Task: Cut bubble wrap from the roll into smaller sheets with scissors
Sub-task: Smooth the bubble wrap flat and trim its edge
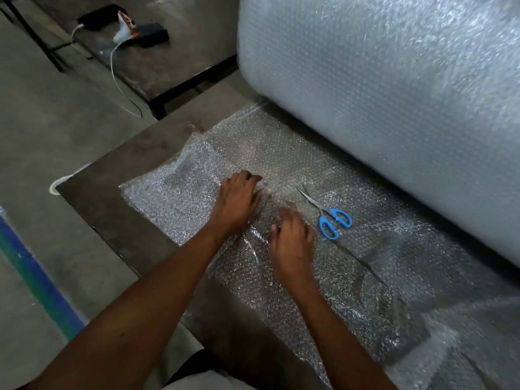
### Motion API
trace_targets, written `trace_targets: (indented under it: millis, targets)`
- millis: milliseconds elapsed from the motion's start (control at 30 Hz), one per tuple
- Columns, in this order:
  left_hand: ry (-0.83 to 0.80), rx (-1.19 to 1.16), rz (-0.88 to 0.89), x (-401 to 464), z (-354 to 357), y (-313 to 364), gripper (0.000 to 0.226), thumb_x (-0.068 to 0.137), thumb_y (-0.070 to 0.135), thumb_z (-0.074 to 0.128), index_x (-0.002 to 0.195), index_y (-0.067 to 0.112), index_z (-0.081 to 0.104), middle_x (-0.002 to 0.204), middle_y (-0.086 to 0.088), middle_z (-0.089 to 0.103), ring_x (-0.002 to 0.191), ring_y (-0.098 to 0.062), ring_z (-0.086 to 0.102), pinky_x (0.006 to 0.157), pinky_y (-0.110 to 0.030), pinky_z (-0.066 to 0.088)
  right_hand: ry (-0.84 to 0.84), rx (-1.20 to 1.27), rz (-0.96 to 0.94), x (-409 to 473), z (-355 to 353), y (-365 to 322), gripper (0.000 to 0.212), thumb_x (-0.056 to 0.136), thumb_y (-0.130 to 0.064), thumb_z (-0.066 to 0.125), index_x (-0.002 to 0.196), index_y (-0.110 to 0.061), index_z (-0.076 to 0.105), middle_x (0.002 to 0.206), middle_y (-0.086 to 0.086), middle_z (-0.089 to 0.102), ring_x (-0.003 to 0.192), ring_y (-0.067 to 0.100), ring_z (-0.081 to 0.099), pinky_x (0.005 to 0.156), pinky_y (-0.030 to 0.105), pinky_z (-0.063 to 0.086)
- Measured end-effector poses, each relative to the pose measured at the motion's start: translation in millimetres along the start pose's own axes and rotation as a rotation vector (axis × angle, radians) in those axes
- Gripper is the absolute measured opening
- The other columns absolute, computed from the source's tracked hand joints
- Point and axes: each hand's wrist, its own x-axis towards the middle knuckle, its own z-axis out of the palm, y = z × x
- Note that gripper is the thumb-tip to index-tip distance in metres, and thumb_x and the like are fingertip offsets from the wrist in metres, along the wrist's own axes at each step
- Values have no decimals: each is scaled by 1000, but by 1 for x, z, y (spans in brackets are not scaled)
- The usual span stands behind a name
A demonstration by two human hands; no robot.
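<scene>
Both hands, left hand (pixel 239 199) and right hand (pixel 292 239), are pressing flat and empty on bubble wrap (pixel 174 192) spreading from the roll (pixel 394 108), while scissors (pixel 327 213) are lying unheld beside the right hand, suggesting more cutting is waiting.

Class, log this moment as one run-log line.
left hand: flat on bubble wrap sheet | right hand: on sheet | scissors: idle, unheld | roll: behind

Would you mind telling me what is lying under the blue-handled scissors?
The scissors lie on unrolled bubble wrap, which covers the dark table. The tabletop shows dimly through the wrap. Neither hand touches them.
</scene>
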Motion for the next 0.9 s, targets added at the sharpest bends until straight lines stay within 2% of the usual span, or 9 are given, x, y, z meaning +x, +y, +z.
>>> trace_targets:
  millis: [33, 100, 200, 300, 400, 500, 567, 767, 900]
  targets:
    - [-10, -43, 0, 0, 2, 9, 42, 112, 51, 45, 142, 24, 56, 138, -4, 58, 124, -22, 56, 111, -43, 43, 41, -46, 25, 6, -7, 11, 42, 106, -21, 47, 147, -16, 49, 150, 7, 53, 140, 24, 50, 118, 48, 39]
    - [-16, -100, -31, 0, 10, 23, 37, 108, 54, 53, 130, 25, 62, 127, -2, 62, 116, -20, 58, 108, -44, 47, 64, -127, 111, 19, -20, 38, 39, 98, -7, 52, 136, -14, 56, 136, 10, 59, 125, 27, 56, 105, 45, 45]
    - [-45, -88, -78, -4, 20, 35, 41, 102, 64, 57, 119, 27, 66, 121, 0, 66, 116, -22, 58, 109, -45, 42, 76, -169, 255, 29, -38, 72, 32, 94, -6, 68, 124, -15, 58, 126, 16, 58, 115, 30, 54, 95, 43, 45]
    - [-54, -74, -89, -11, 30, 35, 46, 97, 72, 59, 116, 30, 68, 121, 2, 66, 116, -22, 58, 106, -45, 42, 26, -182, 248, 29, -46, 91, 41, 86, -7, 79, 122, -9, 60, 121, 23, 60, 109, 37, 57, 88, 45, 47]
    - [-1, -126, -113, -16, 36, 29, 42, 94, 74, 62, 113, 37, 70, 116, 8, 66, 110, -19, 57, 98, -44, 47, -16, -190, 162, 36, -50, 106, 44, 86, -11, 82, 123, -6, 60, 116, 25, 63, 106, 41, 60, 89, 47, 49]
    - [40, -211, -115, -20, 36, 29, 36, 95, 71, 64, 109, 39, 72, 109, 13, 64, 107, -13, 52, 93, -42, 44, -67, -149, 165, 46, -54, 115, 44, 92, -29, 78, 124, -5, 59, 118, 26, 63, 110, 42, 60, 96, 48, 47]
    - [49, -195, -100, -22, 36, 30, 33, 97, 70, 62, 109, 40, 71, 107, 15, 62, 105, -11, 49, 91, -40, 42, -106, -127, 179, 50, -57, 116, 45, 95, -33, 75, 126, -7, 57, 121, 25, 60, 113, 42, 58, 98, 48, 47]
    - [56, -165, -108, -23, 35, 33, 34, 109, 62, 47, 116, 37, 67, 111, 10, 66, 108, -14, 54, 96, -46, 45, -181, 10, 135, 58, -60, 128, 46, 90, -31, 81, 125, -11, 59, 121, 21, 63, 114, 40, 60, 97, 46, 51]
    - [65, -179, -104, -26, 37, 32, 37, 104, 66, 55, 119, 33, 63, 112, 8, 65, 108, -17, 55, 95, -45, 44, -189, 170, 194, 61, -69, 139, 59, 78, -42, 89, 123, -13, 63, 115, 16, 70, 106, 33, 68, 93, 43, 57]
